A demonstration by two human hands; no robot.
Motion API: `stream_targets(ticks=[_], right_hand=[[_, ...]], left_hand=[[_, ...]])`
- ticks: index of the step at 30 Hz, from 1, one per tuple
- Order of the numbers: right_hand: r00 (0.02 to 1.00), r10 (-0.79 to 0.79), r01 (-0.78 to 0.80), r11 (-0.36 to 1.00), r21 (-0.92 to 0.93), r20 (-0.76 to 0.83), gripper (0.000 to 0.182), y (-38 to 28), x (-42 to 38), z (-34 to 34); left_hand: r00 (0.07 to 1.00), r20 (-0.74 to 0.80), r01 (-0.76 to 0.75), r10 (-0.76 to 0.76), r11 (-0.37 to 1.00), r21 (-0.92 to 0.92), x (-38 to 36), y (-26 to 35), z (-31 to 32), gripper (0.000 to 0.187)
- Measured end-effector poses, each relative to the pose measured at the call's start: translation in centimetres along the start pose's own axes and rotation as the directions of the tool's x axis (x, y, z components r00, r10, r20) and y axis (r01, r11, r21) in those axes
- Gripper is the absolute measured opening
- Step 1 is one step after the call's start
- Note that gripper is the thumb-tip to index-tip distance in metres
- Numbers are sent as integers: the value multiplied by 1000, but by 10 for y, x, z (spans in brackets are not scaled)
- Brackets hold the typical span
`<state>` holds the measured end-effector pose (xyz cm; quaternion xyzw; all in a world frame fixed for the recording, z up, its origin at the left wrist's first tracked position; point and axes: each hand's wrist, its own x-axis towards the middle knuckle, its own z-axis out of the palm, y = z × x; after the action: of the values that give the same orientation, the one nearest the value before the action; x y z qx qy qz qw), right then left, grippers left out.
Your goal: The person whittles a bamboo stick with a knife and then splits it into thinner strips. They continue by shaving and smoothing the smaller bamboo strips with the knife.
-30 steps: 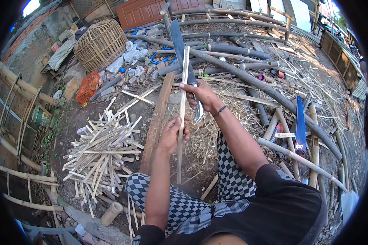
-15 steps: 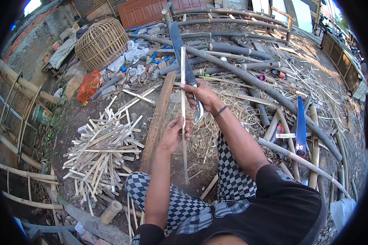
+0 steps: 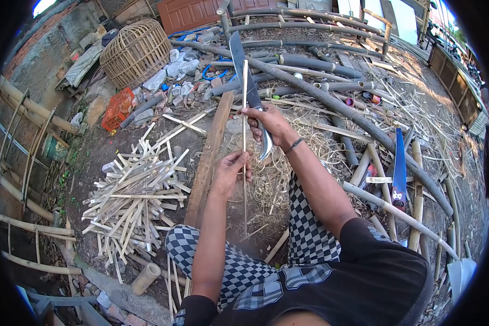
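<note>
My right hand (image 3: 270,129) is closed round the handle of a large knife (image 3: 238,60), its broad blade pointing up and away. Alongside the blade stands a thin bamboo strip (image 3: 244,130), touched by the right thumb near its upper part. Lower down, my left hand (image 3: 232,171) pinches the same strip between thumb and fingers. Left of my hands a long wooden plank (image 3: 212,157) lies on the ground. A heap of cut bamboo strips (image 3: 138,195) is further left. Curly shavings (image 3: 271,179) cover the ground beneath and beside the hands.
A blue-bladed saw (image 3: 399,168) lies at the right among bamboo poles (image 3: 331,98). An orange crate (image 3: 118,108) and a woven bamboo cage (image 3: 136,54) stand at the upper left. A short bamboo piece (image 3: 145,279) lies near my left knee.
The strip has turned slightly and now shows a narrower side. My left hand has shifted a little up and right along it. The knife has tilted and moved slightly right.
</note>
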<state>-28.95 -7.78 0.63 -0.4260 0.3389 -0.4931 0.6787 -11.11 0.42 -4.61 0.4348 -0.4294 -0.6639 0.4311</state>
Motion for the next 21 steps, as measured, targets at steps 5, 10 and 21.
stream_targets(ticks=[5,10,21], right_hand=[[1000,-4,1,994,111,25,16,0,0,-2],[998,3,-12,987,159,58,15,2,2,-7],[999,10,-1,982,189,-44,12,4,8,-10]], left_hand=[[999,0,-34,34,998,46,3,-2,-3,29],[999,17,-35,35,999,17,-1,2,-1,28],[998,23,-63,63,998,-20,6,-2,-9,34]])
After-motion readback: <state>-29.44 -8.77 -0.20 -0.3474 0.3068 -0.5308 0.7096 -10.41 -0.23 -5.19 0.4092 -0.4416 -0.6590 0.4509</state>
